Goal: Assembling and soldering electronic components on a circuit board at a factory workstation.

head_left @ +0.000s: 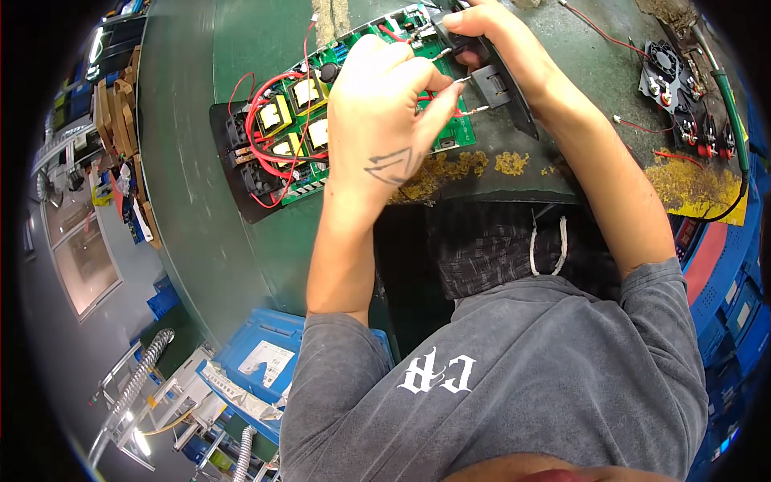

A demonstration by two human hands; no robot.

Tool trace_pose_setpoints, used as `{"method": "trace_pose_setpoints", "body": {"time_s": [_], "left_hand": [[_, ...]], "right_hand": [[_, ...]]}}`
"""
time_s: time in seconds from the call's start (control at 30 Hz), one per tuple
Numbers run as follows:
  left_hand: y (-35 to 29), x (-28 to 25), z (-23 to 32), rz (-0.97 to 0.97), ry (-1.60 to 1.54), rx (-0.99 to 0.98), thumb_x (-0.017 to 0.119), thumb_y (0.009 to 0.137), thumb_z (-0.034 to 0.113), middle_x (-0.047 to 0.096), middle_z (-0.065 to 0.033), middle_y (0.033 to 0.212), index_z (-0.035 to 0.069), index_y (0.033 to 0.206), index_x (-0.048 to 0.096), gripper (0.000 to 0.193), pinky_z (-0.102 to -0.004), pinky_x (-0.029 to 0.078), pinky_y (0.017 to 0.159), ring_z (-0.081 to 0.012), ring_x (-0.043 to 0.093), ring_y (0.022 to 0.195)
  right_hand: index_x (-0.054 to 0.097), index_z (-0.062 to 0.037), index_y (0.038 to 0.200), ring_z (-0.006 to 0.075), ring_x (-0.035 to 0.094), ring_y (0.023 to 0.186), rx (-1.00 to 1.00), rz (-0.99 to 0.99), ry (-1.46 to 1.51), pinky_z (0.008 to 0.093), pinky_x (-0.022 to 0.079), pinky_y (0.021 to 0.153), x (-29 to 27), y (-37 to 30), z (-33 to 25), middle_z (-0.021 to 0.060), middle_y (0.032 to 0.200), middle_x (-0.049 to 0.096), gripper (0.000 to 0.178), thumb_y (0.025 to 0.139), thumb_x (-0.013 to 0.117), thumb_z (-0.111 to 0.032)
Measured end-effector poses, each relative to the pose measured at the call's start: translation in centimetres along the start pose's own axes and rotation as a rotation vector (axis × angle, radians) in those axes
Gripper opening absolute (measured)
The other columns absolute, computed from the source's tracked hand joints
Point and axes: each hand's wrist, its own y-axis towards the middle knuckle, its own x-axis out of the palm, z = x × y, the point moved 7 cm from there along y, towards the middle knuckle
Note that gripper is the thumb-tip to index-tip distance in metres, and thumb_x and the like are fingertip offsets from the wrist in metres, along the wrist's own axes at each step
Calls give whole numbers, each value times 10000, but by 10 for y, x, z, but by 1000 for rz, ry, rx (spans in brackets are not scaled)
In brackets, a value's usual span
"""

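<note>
My left hand (377, 104) reaches over a green circuit board (459, 138), its thumb and forefinger pinched on a wire (463, 79) with a bare-looking tip. Fingers of my right hand (502, 34) are wrapped round a black end panel (526, 112), which stands tilted at the board's right end. On the panel's inner side sits a grey block-like socket (491, 85), close to the wire tip. Yellow-wrapped transformers (307, 93) and looped red wires (255, 112) crowd the board. A second black panel with fans (234, 132) is at its left end. My left hand hides the board's middle.
On the green table at right lie a panel with a fan (663, 58), several red and black terminals (707, 149), and thin loose wires. A green-handled tool (723, 92) with a black cord lies beyond them. A blue crate (269, 325) stands lower left, below the table.
</note>
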Motion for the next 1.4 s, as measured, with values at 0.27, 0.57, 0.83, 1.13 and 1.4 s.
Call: {"method": "trace_pose_setpoints", "body": {"time_s": [0.27,0.57,0.83,1.13,1.4], "left_hand": [[-1,2,-2,76,-35,-50,827,770,128,584,-82,714,60,776,669,172,-401,485,692,-296,578,745],[-3,3,-17,-85,-175,-187,826,779,178,563,-57,633,84,816,751,126,-394,463,669,-257,562,694],[-7,2,-14,-4,218,-29,841,756,297,532,-72,948,188,880,822,165,-426,421,830,-301,476,950],[-7,12,-20,-32,-31,-164,811,796,248,551,-76,745,125,865,819,141,-404,420,738,-287,529,805],[-10,10,0,97,55,-119,790,766,159,597,-92,683,71,757,753,96,-424,479,685,-309,598,709]], "right_hand": [[482,-24,1394,66,497,757,66,86,153,205,407,658,4,-3,-2,3,972,588,540,897,627,-176],[458,-28,1421,138,570,895,-221,10,-182,283,488,823,0,0,-14,90,1065,607,603,856,659,-91],[411,-49,1488,152,570,904,-166,17,-336,303,488,825,1,-2,-22,97,1045,572,711,835,687,-105],[433,-53,1488,127,550,850,-157,22,-336,257,459,762,-4,0,-20,57,978,573,674,860,657,-155],[397,-15,1501,69,472,742,-90,-21,-117,208,388,664,0,0,-9,8,911,542,700,859,630,-169]]}}
